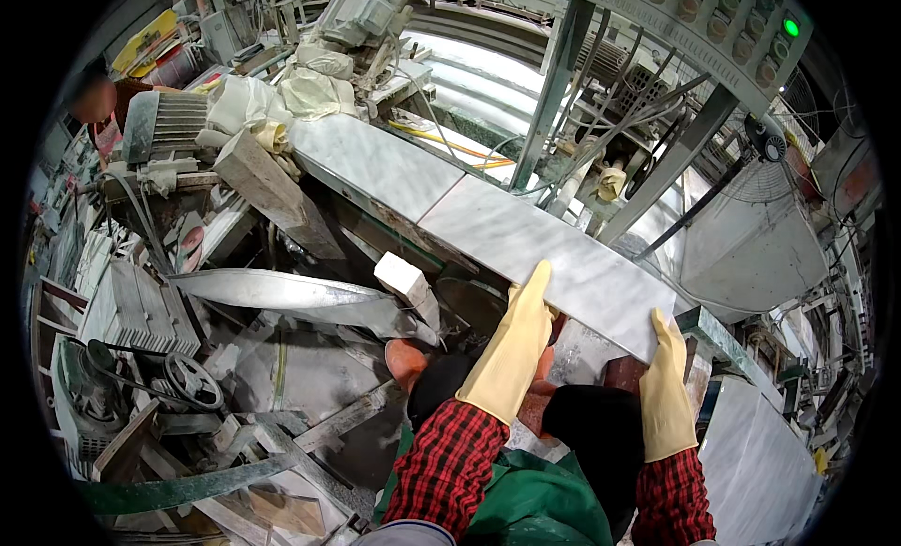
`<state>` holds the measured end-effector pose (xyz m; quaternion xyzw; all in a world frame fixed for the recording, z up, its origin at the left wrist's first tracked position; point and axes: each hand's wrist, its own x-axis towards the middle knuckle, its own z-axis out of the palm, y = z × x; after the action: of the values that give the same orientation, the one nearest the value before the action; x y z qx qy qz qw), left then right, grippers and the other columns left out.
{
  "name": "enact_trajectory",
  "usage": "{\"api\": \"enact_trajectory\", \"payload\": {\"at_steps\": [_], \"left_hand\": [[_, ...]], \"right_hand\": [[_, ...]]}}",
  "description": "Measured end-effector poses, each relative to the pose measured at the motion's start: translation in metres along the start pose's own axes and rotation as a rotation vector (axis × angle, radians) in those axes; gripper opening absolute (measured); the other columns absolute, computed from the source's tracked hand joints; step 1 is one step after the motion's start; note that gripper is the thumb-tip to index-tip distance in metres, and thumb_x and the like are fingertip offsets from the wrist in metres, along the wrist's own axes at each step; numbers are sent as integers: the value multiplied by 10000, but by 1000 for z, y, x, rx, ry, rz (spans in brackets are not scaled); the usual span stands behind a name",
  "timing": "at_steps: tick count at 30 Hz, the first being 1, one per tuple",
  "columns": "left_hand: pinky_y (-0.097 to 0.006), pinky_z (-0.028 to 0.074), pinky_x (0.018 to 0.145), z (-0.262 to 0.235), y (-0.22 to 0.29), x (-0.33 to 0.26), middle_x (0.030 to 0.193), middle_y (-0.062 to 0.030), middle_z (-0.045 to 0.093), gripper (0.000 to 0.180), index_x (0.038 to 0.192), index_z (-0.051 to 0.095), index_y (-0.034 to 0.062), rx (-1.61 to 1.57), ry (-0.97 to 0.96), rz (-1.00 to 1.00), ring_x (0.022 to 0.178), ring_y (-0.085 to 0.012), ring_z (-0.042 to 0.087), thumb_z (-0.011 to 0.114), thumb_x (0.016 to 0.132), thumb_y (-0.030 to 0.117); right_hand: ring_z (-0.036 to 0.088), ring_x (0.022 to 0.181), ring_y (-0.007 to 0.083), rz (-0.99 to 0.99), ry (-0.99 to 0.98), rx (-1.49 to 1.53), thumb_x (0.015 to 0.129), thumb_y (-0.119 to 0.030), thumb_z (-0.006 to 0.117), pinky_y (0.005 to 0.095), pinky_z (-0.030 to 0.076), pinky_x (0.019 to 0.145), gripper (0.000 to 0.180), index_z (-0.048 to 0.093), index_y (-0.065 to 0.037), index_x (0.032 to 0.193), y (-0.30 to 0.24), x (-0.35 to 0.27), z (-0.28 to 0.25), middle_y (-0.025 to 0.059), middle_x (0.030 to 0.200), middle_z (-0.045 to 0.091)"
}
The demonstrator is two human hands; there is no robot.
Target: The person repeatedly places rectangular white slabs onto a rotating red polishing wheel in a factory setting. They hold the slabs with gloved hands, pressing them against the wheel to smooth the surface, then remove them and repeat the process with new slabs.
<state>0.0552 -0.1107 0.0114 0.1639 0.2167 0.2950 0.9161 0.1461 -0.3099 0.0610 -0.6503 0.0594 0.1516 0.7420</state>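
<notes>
A pale grey-veined marble slab (563, 255) lies on a narrow conveyor line in front of me. My left hand (511, 344), in a cream rubber glove, grips its near edge, one finger stretched along the top and the others hidden below. At the slab's right end my right hand (664, 386), gloved likewise, holds the corner, its fingertips at the rim. Against the slab's left end lies a second marble slab (375, 166), a thin seam between them. Another marble slab (755, 462) leans at the lower right.
A control panel (699, 30) with a green light hangs at the upper right on metal posts. A wooden beam (277, 194), a curved metal sheet (291, 297) and a white block (402, 276) stand left of me. Timber offcuts and a handwheel (192, 382) crowd the lower left.
</notes>
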Motion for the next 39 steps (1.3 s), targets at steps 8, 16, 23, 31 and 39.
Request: {"api": "enact_trajectory", "payload": {"at_steps": [8, 16, 23, 31, 39], "left_hand": [[-289, 384, 500, 16, 0, -33, 930, -18, 663, 222, 1080, 630, 151, 32, 59, -234, 682, -114, 574, 710, 933, 298], [-373, 440, 1048, -13, -65, -49, 1366, -49, 548, 551, 1409, 468, 133, 218, -147, -466, 1243, -180, 542, 693, 942, 318], [-311, 515, 863, -15, -87, -53, 914, 20, 540, 308, 1252, 510, 111, 67, -340, -568, 791, -114, 544, 594, 1007, 279], [-369, 557, 909, 4, -79, -59, 1124, -116, 587, 389, 1311, 451, 21, 24, -167, -638, 1051, -224, 629, 553, 1034, 274], [-595, 533, 962, -8, -65, -51, 1283, -192, 562, 407, 1327, 448, 13, 42, -217, -624, 1200, -425, 579, 595, 1003, 209]], "right_hand": [[623, 1118, 234, 49, 34, -23, 934, -185, 685, 350, 485, 966, 501, 545, -11, 1382, 24, 8, 4, 110, 1270, 636], [606, 1096, 214, 139, -5, -98, 948, -282, 667, 354, 493, 910, 550, 491, -79, 1427, 38, 13, 9, 79, 1269, 613], [595, 1041, 193, 82, -160, -188, 926, -353, 691, 335, 488, 848, 606, 475, -83, 1423, 54, 36, -5, 90, 1222, 616], [607, 1078, 239, 52, -203, -458, 911, -399, 686, 374, 490, 891, 598, 533, -53, 1375, 56, 49, -9, 140, 1228, 652], [551, 1290, 254, -118, -99, -642, 948, -422, 629, 316, 400, 1073, 632, 486, -81, 1461, 20, 37, -71, 160, 1399, 585]]}}
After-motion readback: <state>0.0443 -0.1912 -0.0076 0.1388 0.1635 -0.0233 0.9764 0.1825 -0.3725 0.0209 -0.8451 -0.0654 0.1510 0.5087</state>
